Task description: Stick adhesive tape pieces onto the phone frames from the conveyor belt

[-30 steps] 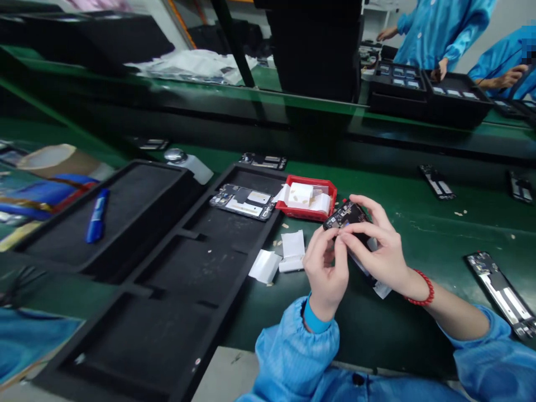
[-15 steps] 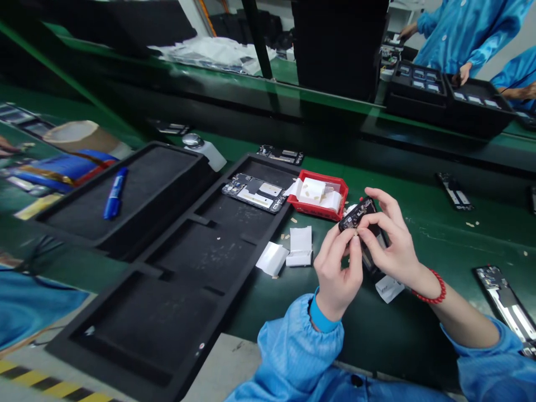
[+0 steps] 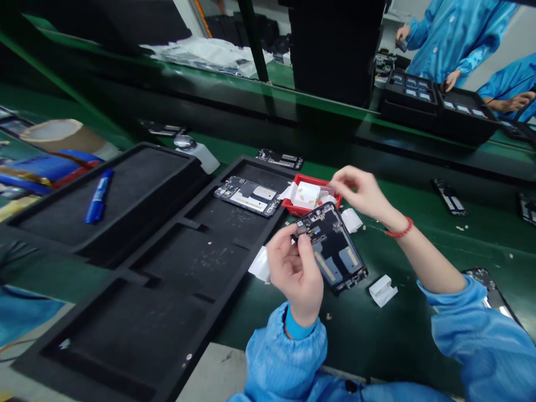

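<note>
My left hand (image 3: 295, 271) grips an opened phone body (image 3: 333, 248) by its top end and holds it tilted above the green bench. My right hand (image 3: 355, 190) is off the phone and reaches over the rim of a small red bin (image 3: 293, 207) holding white liner sheets; its fingertips are pinched together, and what they hold is too small to name. A second phone body (image 3: 247, 196) lies in the top cell of the long black foam tray (image 3: 180, 273).
A second black tray (image 3: 138, 184) at left holds a blue marker (image 3: 97, 196). White paper scraps (image 3: 382, 289) lie on the bench. More phone bodies (image 3: 449, 196) lie to the right. Other people in blue coats (image 3: 452, 33) work at black trays (image 3: 435, 103) beyond the raised shelf.
My right hand let go of the phone body and moved up-left to the red bin. My left hand now holds the phone alone, lower and further left, with its open face turned up.
</note>
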A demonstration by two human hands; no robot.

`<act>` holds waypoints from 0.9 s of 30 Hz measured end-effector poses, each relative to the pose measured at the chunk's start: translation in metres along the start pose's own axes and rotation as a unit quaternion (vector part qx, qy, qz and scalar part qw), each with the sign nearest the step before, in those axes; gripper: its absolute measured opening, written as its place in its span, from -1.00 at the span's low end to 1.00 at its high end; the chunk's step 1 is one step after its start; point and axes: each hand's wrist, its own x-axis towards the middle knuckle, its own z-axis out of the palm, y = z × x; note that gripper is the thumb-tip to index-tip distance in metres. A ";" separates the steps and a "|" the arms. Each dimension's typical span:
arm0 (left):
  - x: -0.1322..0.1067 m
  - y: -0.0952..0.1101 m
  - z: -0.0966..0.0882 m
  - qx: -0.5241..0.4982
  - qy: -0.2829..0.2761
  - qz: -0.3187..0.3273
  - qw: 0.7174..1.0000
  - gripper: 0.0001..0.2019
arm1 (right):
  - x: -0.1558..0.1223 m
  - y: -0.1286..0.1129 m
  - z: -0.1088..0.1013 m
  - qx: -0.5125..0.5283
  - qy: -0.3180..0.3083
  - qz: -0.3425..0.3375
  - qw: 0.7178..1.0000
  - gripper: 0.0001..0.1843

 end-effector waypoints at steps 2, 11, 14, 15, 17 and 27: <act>-0.001 0.000 -0.001 -0.016 0.023 -0.018 0.999 -0.69 | 0.016 0.019 0.014 -0.024 -0.042 -0.001 0.999 -0.77; -0.006 0.013 -0.002 0.017 0.024 -0.037 0.999 -0.66 | -0.023 -0.011 -0.007 -0.048 0.049 -0.021 0.997 -0.82; -0.007 0.020 0.000 0.031 0.022 -0.020 0.999 -0.65 | -0.044 -0.050 -0.021 -0.024 0.185 -0.018 0.982 -0.90; -0.007 0.022 0.000 0.033 0.024 -0.016 0.999 -0.65 | -0.051 -0.062 -0.022 -0.018 0.204 -0.016 0.979 -0.89; -0.007 0.024 0.001 0.031 0.032 -0.012 0.999 -0.64 | -0.063 -0.080 -0.019 -0.011 0.198 -0.009 0.980 -0.88; -0.009 0.031 0.002 0.012 0.041 0.022 0.999 -0.61 | -0.078 -0.103 -0.001 0.008 0.161 0.024 0.987 -0.89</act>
